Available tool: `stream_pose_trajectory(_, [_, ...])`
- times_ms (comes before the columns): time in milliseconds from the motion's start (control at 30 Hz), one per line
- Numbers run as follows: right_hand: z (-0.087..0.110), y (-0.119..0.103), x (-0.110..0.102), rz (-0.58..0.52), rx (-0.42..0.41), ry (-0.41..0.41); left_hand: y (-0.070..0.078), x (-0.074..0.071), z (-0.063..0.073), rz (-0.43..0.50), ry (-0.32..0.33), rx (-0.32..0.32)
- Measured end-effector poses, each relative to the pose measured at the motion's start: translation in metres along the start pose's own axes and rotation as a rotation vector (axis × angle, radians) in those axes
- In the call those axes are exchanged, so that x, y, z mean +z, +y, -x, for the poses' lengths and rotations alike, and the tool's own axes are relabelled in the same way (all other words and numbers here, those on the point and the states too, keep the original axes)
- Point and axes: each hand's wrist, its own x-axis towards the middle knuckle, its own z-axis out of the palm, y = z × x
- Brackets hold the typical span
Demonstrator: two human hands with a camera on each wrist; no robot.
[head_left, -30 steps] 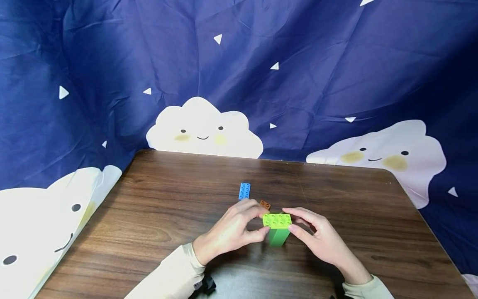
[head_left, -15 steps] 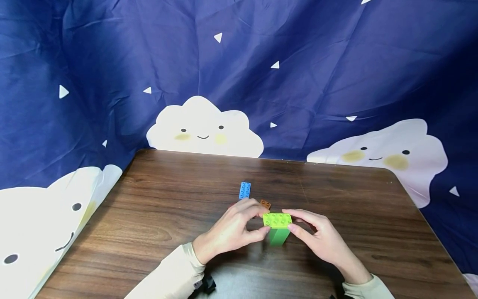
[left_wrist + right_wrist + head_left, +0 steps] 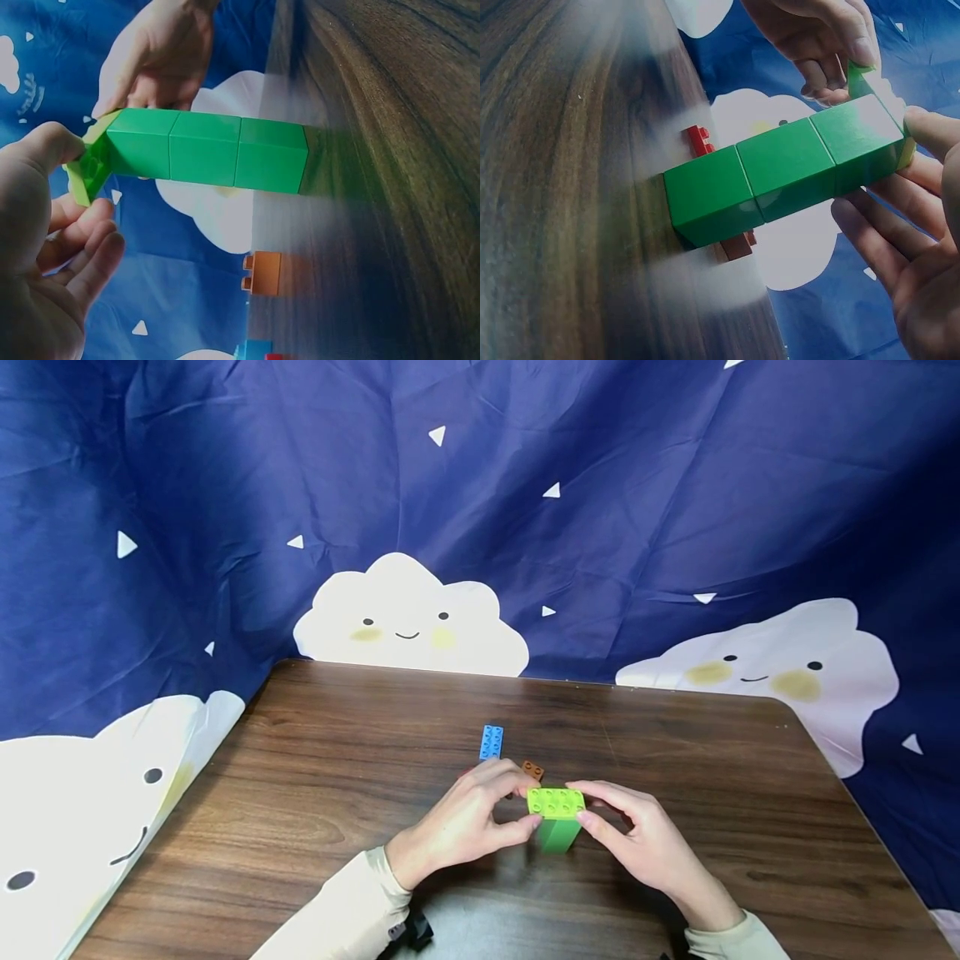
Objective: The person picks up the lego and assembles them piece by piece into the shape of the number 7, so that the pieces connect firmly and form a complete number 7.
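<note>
A stack of several green bricks [image 3: 204, 148] stands upright on the table, topped by a lime-green brick [image 3: 555, 803] with studs facing up. The lime brick sticks out past the stack on the left side, where its hollow underside shows in the left wrist view. My left hand [image 3: 468, 818] pinches that overhanging end between thumb and fingers. At the opposite end, my right hand [image 3: 637, 835] holds the lime brick, thumb at the near side and index finger at the far side. Its other fingers lie near the upper green brick [image 3: 857, 139] in the right wrist view.
Beyond the hands, a blue brick [image 3: 491, 742] and a small orange-brown brick [image 3: 532, 770] lie on the wooden table [image 3: 360, 735]. A red brick [image 3: 698, 140] is mostly hidden behind my left hand in the head view. A dark blue cloud-print cloth [image 3: 480, 510] hangs behind the table.
The bricks and my left hand stay nearly in place. My right hand has shifted very slightly to the left at the lime brick's end.
</note>
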Motion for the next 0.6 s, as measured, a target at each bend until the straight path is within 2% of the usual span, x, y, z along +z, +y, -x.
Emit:
stream_pose_trajectory(400, [-0.0012,0.0014,0.0004,0.039,-0.010,-0.033,0.0016,-0.0027,-0.0001,0.073,-0.020,-0.033])
stream_pose_trajectory(600, [-0.0007,0.0017,0.0000,0.045,0.022,-0.029,0.0009,-0.0023,0.0005,0.078,-0.024,-0.041])
